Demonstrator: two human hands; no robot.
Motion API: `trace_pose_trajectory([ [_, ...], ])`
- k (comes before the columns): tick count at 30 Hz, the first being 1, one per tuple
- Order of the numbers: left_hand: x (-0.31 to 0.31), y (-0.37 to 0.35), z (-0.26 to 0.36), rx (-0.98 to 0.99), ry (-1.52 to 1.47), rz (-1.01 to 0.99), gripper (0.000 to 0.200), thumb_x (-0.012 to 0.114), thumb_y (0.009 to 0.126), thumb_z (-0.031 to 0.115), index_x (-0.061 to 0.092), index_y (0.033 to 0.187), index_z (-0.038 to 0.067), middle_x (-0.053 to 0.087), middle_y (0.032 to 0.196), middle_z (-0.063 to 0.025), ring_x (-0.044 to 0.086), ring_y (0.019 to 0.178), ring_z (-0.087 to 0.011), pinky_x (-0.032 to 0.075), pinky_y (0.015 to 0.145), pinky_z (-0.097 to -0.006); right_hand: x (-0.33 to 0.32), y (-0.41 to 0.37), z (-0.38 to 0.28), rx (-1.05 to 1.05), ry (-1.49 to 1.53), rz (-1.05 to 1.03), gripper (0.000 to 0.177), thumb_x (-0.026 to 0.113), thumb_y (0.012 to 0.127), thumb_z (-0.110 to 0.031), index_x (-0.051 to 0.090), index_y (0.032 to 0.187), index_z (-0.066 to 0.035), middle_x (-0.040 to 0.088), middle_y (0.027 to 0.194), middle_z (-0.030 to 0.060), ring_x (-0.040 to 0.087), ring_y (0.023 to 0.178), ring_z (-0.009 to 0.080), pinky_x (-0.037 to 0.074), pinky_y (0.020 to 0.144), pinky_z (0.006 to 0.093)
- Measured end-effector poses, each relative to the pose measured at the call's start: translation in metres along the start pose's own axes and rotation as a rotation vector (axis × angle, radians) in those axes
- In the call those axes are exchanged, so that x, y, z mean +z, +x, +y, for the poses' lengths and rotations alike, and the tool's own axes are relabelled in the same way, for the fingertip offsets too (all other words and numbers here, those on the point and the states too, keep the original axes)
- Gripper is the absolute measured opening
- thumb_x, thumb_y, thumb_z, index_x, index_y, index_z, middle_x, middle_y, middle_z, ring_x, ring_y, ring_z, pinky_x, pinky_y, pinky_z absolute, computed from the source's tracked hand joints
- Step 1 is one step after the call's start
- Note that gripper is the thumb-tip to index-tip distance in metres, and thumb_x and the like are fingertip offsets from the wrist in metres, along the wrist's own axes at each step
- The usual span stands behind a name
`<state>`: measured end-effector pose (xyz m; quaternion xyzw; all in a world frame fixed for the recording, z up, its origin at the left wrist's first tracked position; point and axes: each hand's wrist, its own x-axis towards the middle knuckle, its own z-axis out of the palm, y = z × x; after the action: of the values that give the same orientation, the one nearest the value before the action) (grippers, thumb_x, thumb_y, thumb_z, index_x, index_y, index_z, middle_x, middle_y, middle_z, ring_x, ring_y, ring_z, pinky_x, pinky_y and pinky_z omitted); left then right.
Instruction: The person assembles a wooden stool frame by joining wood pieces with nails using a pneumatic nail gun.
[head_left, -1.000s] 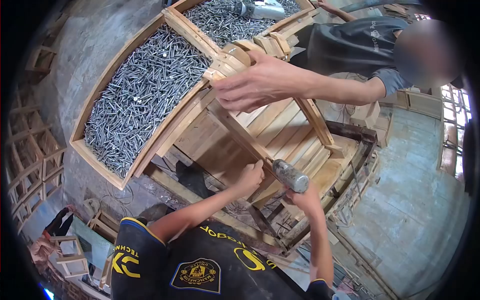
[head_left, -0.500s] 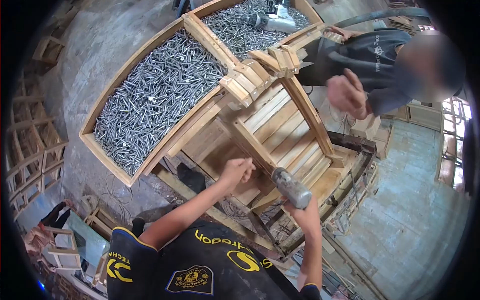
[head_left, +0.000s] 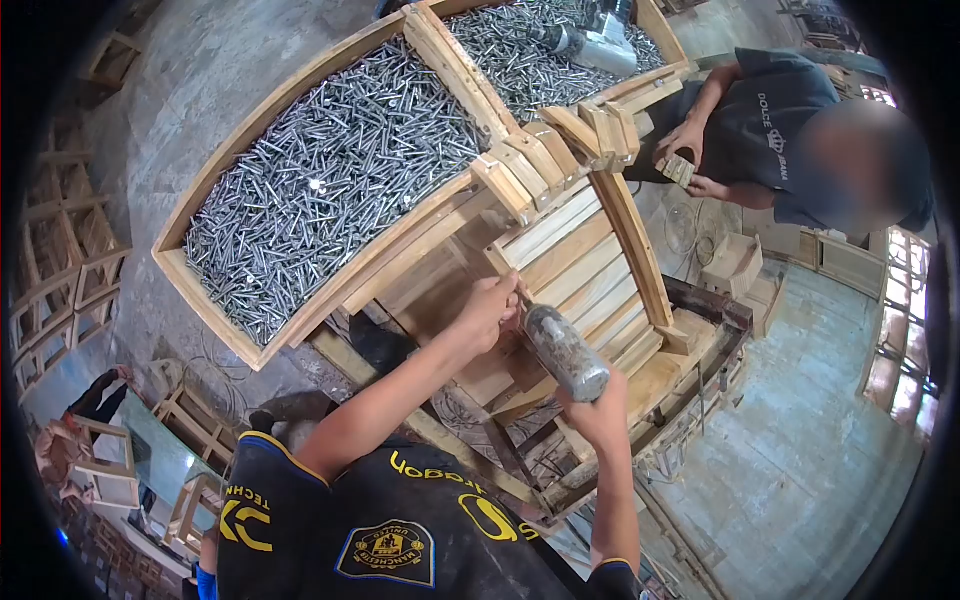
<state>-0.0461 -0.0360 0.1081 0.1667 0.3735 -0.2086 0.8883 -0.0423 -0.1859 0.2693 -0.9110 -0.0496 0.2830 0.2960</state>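
Note:
My right hand (head_left: 600, 408) is wrapped round a worn grey power drill (head_left: 566, 352), its nose pointing at the slatted wooden frame (head_left: 572, 255). At the drill's tip, my left hand (head_left: 492, 310) is pinched closed against the frame's near rail. What the left fingers hold, if anything, is too small to make out. Beyond my hands, a wooden tray (head_left: 230, 325) is filled with a heap of loose metal screws (head_left: 330, 180). The frame lies on a wooden and metal work stand (head_left: 560, 495).
A second drill (head_left: 600, 48) rests on screws in the tray's far compartment. Short wooden blocks (head_left: 525, 170) sit along the tray's edge. Across from me, a co-worker (head_left: 775, 150) holds small wooden pieces (head_left: 677, 170). Wooden frames (head_left: 75, 240) are stacked at left.
My left hand has moved up and right to the rail, and the drill tip has come up to it. The co-worker's hands have come together on small wooden pieces.

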Motion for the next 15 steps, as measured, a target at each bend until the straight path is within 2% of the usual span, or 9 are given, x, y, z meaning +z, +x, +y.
trace_pose_trajectory([
  [1,0.003,-0.002,0.006,0.021,-0.07,0.024,0.028,0.045,0.103,0.03,0.055,0.093,0.006,0.035,0.061,0.0078,0.032,0.047,-0.0047,0.03,0.043,-0.0216,0.002,0.007,-0.003,-0.039,-0.015,0.023,0.035,0.065,0.065,-0.002,0.065,0.1,0.0,0.066,0.079,0.0164,0.065,0.073,0.028,0.05,0.072,0.0335],
  [5,0.001,0.01,0.015,0.046,-0.187,0.154,0.029,0.045,0.103,0.032,0.058,0.1,0.007,0.036,0.061,0.0083,0.032,0.047,-0.0045,0.03,0.044,-0.0212,0.002,0.035,-0.025,-0.042,0.004,-0.027,0.032,0.065,0.065,-0.002,0.064,0.096,0.002,0.066,0.079,0.0173,0.065,0.073,0.0279,0.05,0.071,0.0345],
  [6,0.007,0.005,0.025,-0.001,-0.207,0.197,0.028,0.045,0.103,0.032,0.059,0.102,0.008,0.036,0.061,0.0087,0.03,0.046,-0.0049,0.029,0.044,-0.0212,0.001,0.039,-0.028,-0.026,-0.005,-0.037,0.03,0.065,0.065,-0.003,0.063,0.095,0.003,0.066,0.078,0.0174,0.064,0.072,0.0277,0.05,0.071,0.0345],
  [9,0.001,0.008,0.028,-0.029,-0.221,0.16,0.027,0.044,0.103,0.031,0.059,0.103,0.009,0.035,0.061,0.0088,0.028,0.046,-0.0051,0.028,0.044,-0.0217,-0.005,0.049,-0.04,0.0,-0.047,-0.075,0.027,0.066,0.065,-0.003,0.062,0.091,0.004,0.065,0.076,0.0172,0.063,0.07,0.0256,0.05,0.07,0.0341],
  [12,-0.017,0.017,0.021,-0.014,-0.138,0.057,0.028,0.047,0.102,0.033,0.065,0.102,0.012,0.061,0.077,0.0029,0.057,0.063,-0.0077,0.048,0.058,-0.0242,-0.008,0.056,-0.051,0.009,-0.073,-0.096,0.025,0.066,0.066,-0.004,0.062,0.089,0.006,0.064,0.073,0.0167,0.061,0.068,0.0229,0.05,0.069,0.0337],
  [15,-0.031,0.023,0.016,0.023,-0.254,-0.144,0.028,0.047,0.102,0.034,0.065,0.102,0.012,0.06,0.075,0.0019,0.051,0.057,-0.0075,0.046,0.055,-0.0244,-0.009,0.057,-0.057,0.016,-0.058,-0.117,0.024,0.065,0.067,-0.004,0.061,0.088,0.007,0.064,0.072,0.0163,0.06,0.067,0.021,0.05,0.068,0.0336],
])
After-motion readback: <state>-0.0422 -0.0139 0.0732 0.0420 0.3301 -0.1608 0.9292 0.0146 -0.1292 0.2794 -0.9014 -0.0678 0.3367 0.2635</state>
